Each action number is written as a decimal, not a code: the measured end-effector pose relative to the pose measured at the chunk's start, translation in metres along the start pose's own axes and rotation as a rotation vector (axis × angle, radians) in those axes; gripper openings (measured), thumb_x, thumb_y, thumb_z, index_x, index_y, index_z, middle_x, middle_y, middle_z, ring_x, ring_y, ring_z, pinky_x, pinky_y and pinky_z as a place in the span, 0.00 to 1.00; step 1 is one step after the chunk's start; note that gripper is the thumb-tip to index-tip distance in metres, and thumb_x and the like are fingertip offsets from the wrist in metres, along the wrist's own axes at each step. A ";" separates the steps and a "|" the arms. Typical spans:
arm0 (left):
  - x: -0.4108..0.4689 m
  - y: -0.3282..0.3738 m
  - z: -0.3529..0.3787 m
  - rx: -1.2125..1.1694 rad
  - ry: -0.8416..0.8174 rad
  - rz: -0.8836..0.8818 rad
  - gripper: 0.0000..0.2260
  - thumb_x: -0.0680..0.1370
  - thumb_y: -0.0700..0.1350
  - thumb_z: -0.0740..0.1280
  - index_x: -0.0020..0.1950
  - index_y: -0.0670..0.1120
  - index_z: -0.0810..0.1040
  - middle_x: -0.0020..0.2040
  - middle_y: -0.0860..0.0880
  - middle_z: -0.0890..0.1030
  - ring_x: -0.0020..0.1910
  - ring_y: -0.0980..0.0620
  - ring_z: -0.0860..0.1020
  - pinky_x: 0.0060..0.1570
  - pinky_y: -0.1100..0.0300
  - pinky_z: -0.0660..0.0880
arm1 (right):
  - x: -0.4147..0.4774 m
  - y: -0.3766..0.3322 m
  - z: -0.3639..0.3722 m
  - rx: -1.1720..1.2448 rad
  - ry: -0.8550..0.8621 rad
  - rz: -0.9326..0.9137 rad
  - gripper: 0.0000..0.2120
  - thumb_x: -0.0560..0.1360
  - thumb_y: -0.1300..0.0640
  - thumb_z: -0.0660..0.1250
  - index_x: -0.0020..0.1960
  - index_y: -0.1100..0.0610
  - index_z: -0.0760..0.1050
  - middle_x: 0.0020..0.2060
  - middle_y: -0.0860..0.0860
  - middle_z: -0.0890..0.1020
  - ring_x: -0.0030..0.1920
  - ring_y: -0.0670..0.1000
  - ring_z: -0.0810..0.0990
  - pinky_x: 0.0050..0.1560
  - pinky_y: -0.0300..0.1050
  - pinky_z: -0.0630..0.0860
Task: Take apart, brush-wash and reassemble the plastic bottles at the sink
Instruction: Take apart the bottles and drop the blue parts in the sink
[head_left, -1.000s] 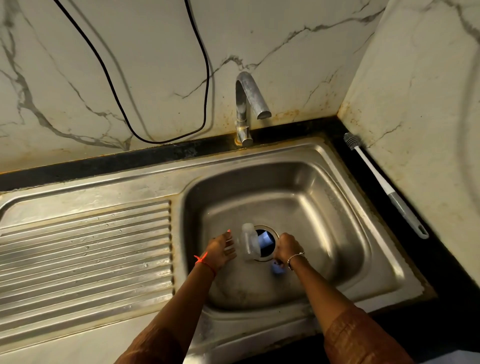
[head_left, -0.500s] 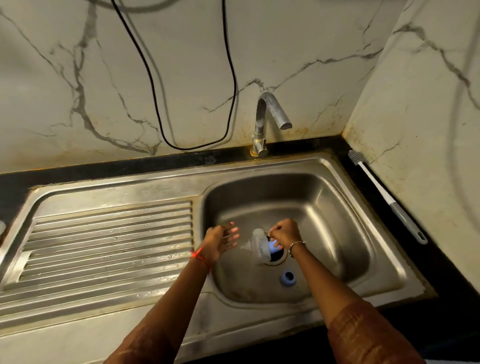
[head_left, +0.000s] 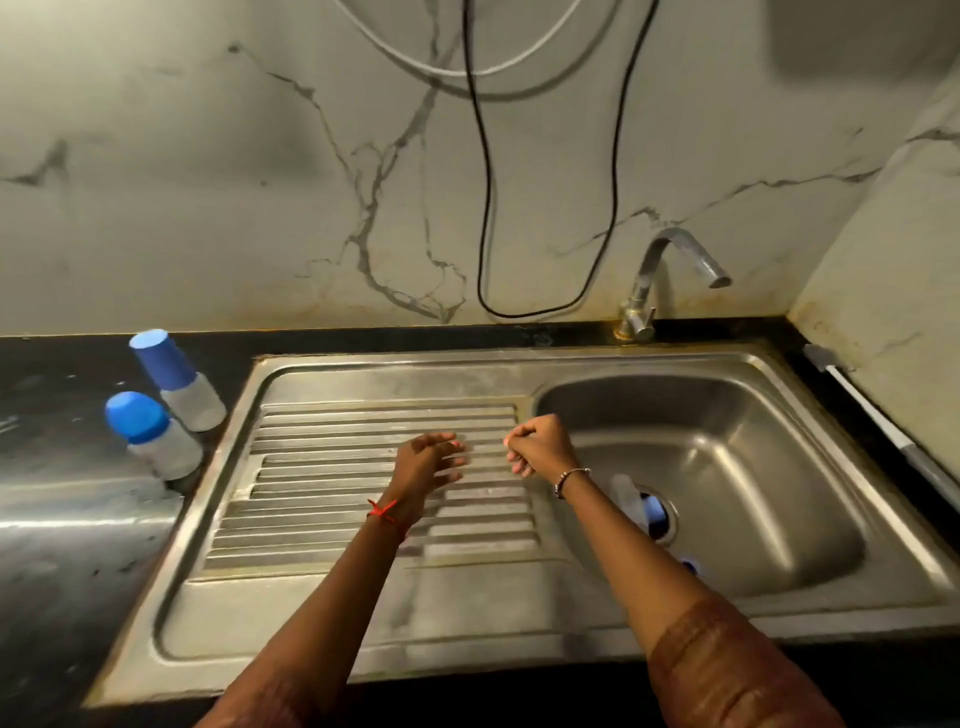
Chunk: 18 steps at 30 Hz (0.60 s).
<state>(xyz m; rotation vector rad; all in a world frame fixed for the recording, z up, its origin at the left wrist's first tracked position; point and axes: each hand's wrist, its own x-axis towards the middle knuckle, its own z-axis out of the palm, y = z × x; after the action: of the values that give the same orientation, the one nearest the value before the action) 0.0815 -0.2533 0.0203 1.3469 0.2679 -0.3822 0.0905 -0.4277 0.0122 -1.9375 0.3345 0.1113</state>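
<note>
One steel sink (head_left: 363, 597): ribbed drainboard on the left, single basin (head_left: 769, 519) on the right, its rim against the black counter (head_left: 62, 571). Two hands hovered apart over the open board. The left hand (head_left: 431, 462) had its fingers straight and held nothing. The right hand (head_left: 540, 447) was curled in a fist, nothing seen in it. One tap (head_left: 670, 260) at the back edge. One brush (head_left: 862, 405) along the right wall. Three bottles: far bottle (head_left: 182, 384) and near bottle (head_left: 156, 439), blue-capped, upright off the sink's left edge; one clear bottle body (head_left: 626, 496) lying by the drain. One small blue piece (head_left: 689, 566) on the basin floor.
</note>
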 end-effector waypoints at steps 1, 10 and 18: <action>-0.002 0.002 -0.016 0.020 0.029 0.016 0.06 0.77 0.34 0.63 0.51 0.42 0.76 0.43 0.45 0.81 0.41 0.48 0.80 0.43 0.56 0.76 | -0.002 -0.008 0.014 -0.008 -0.014 -0.018 0.12 0.72 0.67 0.63 0.32 0.58 0.75 0.25 0.54 0.77 0.19 0.45 0.73 0.20 0.36 0.69; -0.032 0.009 -0.153 0.142 0.279 0.138 0.07 0.76 0.30 0.63 0.44 0.40 0.77 0.36 0.41 0.78 0.30 0.50 0.77 0.28 0.61 0.75 | -0.014 -0.064 0.123 -0.030 -0.171 -0.113 0.06 0.74 0.66 0.64 0.38 0.63 0.77 0.28 0.55 0.78 0.23 0.49 0.75 0.22 0.39 0.72; -0.030 0.022 -0.234 0.259 0.887 0.360 0.20 0.67 0.35 0.75 0.52 0.40 0.68 0.55 0.36 0.73 0.52 0.43 0.72 0.56 0.47 0.72 | -0.020 -0.101 0.192 -0.063 -0.303 -0.170 0.05 0.74 0.67 0.64 0.40 0.64 0.76 0.28 0.55 0.78 0.25 0.51 0.76 0.22 0.38 0.72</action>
<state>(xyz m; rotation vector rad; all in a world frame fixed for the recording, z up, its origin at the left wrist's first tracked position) 0.0709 -0.0172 0.0037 1.7236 0.7083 0.5268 0.1157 -0.2118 0.0335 -1.9677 -0.0358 0.3028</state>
